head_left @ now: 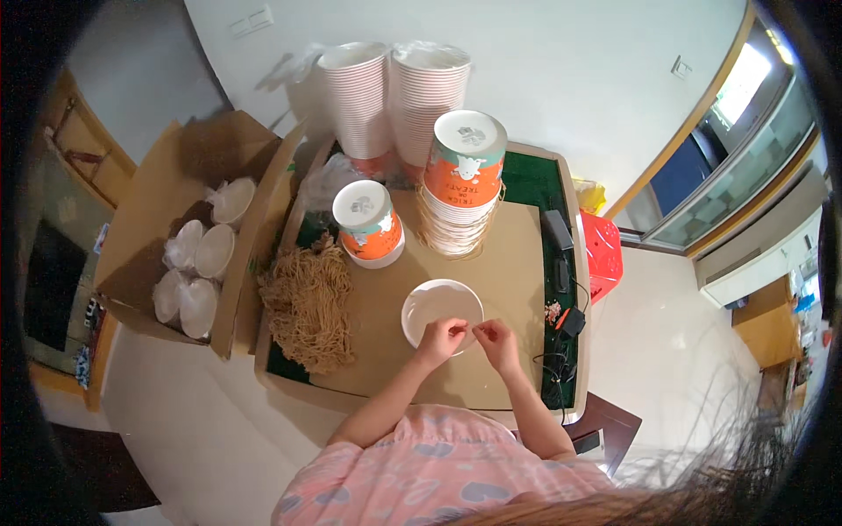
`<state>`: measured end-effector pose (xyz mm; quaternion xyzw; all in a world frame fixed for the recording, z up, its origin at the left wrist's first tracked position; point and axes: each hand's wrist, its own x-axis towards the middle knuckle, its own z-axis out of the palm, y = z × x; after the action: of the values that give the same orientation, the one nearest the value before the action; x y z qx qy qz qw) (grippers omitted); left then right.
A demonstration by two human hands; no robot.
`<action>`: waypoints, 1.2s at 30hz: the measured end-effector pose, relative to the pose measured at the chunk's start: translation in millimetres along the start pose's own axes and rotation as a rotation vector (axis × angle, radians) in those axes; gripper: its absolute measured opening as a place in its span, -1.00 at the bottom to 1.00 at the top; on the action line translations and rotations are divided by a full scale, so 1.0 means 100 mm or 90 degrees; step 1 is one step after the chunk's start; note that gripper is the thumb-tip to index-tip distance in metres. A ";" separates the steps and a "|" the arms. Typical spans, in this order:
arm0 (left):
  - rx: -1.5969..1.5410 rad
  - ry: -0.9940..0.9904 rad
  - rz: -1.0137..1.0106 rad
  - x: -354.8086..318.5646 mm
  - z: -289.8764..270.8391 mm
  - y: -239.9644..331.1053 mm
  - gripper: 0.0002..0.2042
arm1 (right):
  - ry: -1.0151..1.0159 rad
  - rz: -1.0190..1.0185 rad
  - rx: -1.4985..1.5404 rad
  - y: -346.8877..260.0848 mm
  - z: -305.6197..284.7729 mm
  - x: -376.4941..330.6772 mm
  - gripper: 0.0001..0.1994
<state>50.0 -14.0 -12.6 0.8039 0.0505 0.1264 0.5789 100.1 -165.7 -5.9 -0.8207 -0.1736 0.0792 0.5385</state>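
Paper bucket (430, 302), white inside, is set mouth up at the near middle of a brown cardboard sheet (517, 289), which is laid over a green-topped table (537, 175). Over its near rim, the left hand (441, 342) and the right hand (497, 344) are held close together, with the fingertips almost met. On each hand, thumb and fingers are drawn into a narrow pinch; whether anything thin is gripped between them cannot be told, nor whether the rim is touched.

To the left, a tan twine bundle (307, 307) is heaped along the sheet's edge. Just beyond it, a short bucket stack (368, 235), printed orange and green, is stood upside down. Farther to the right, a taller inverted stack (465, 180) is placed, with twine loops hung around its lower rims. At the far edge, two tall bucket columns (355, 105) are stood against the wall, partly covered in clear plastic.

On the right side of the table, a black power adapter (556, 231) and dark cables (554, 373) are laid. Plastic-wrapped white containers (215, 252) are packed in an open cardboard carton (132, 263) at the far left.
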 end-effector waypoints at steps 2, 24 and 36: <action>-0.003 -0.016 -0.019 0.00 -0.02 -0.01 -0.83 | -0.012 0.036 0.027 -0.10 0.02 -0.04 -0.88; 0.092 -0.068 -0.023 0.01 -0.11 0.33 -0.85 | -0.067 0.107 0.250 -0.20 -0.16 0.06 -0.93; 0.309 0.106 0.126 -0.10 -0.45 0.24 -0.68 | -0.107 0.046 0.072 -0.02 -0.22 0.15 -0.94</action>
<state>27.4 17.3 21.9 0.9071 0.0480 0.2318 0.3480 120.7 -177.8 6.0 -0.7853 -0.1837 0.1770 0.5642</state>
